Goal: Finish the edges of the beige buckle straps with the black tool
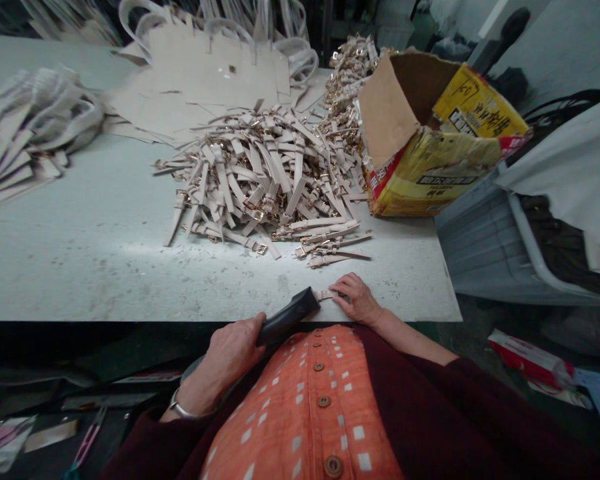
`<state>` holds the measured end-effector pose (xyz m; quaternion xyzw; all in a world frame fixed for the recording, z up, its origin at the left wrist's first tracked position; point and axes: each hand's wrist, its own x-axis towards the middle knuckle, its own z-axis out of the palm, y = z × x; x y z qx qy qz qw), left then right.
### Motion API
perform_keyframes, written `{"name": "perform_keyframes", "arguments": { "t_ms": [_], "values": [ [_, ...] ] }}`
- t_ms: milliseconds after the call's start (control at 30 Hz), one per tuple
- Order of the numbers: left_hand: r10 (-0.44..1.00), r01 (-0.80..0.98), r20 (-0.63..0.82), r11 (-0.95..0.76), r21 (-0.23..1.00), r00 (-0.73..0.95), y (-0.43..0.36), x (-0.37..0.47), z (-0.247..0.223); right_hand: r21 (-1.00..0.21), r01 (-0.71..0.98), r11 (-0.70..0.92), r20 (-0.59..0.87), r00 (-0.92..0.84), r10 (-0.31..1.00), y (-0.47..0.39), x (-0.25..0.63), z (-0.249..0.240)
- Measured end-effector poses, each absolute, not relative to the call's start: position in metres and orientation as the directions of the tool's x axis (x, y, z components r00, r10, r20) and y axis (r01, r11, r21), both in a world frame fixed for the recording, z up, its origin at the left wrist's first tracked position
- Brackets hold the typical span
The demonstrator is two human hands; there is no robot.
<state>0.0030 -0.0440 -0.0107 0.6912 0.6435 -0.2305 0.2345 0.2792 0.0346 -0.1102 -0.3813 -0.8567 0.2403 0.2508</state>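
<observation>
My left hand (pixel 230 353) is wrapped round the handle of a black hand-held tool (pixel 289 315), whose exact kind I cannot make out. The tool slants up to the right over the table's front edge. At its blunt far end is a short pale strap (pixel 324 295), pinched by the fingertips of my right hand (pixel 355 299). Whether the strap touches the tool or lies partly behind it is unclear. Beyond my hands lies a large heap of pale buckle straps (pixel 260 170) with gold-coloured buckles. A few straps (pixel 330 243) lie in a row at its near side.
A yellow cardboard box (pixel 430 173) stands open at the table's right edge, beside a grey bin (pixel 480 233). Pale bag panels (pixel 195 73) with handles are stacked at the back. More pale strips (pixel 45 127) lie at left on the pale table (pixel 90 267).
</observation>
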Motion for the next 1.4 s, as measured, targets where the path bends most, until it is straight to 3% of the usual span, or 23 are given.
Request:
{"name": "perform_keyframes", "arguments": {
  "t_ms": [200,433,867,1100,1400],
  "values": [
    [0.8,0.996,-0.595,-0.045,0.071,0.079,-0.039,0.019,-0.013,-0.621,0.472,0.625,0.292,-0.601,0.744,0.041,0.277,-0.111],
    [0.821,1.0,-0.571,-0.007,-0.002,0.004,-0.042,0.008,-0.001,-0.651,0.444,0.615,0.317,-0.577,0.753,0.042,0.28,-0.118],
    [0.794,0.984,-0.583,-0.153,0.087,0.175,-0.015,0.05,0.008,-0.749,0.4,0.528,0.238,-0.582,0.778,0.043,0.286,-0.109],
    [0.79,0.981,-0.588,-0.19,0.032,0.172,-0.016,0.03,0.007,-0.733,0.407,0.545,0.24,-0.595,0.767,0.044,0.286,-0.111],
    [0.798,0.99,-0.586,-0.115,0.086,0.143,-0.012,0.052,0.006,-0.713,0.407,0.571,0.26,-0.602,0.755,0.043,0.286,-0.109]
  ]
}}
